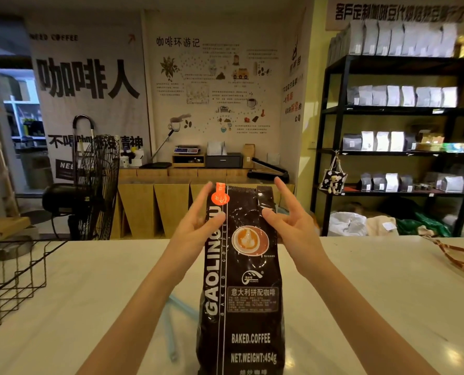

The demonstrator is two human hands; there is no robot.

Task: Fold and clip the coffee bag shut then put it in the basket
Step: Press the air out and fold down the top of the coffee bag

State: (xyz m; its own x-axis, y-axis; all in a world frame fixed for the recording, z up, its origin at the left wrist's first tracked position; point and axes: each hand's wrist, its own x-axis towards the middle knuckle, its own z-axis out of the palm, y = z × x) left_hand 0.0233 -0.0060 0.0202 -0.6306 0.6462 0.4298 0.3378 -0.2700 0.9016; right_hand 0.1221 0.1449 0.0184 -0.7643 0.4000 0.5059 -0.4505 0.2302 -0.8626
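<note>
Both hands, left [195, 228] and right [290, 226], fingers spread, pinch the upright coffee bag [241, 280]

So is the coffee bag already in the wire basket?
No, the coffee bag stands upright on the counter between both hands, while the wire basket sits apart at the left.

Black coffee bag [241, 280], white lettering, orange tag; black wire basket [14, 274].
</note>
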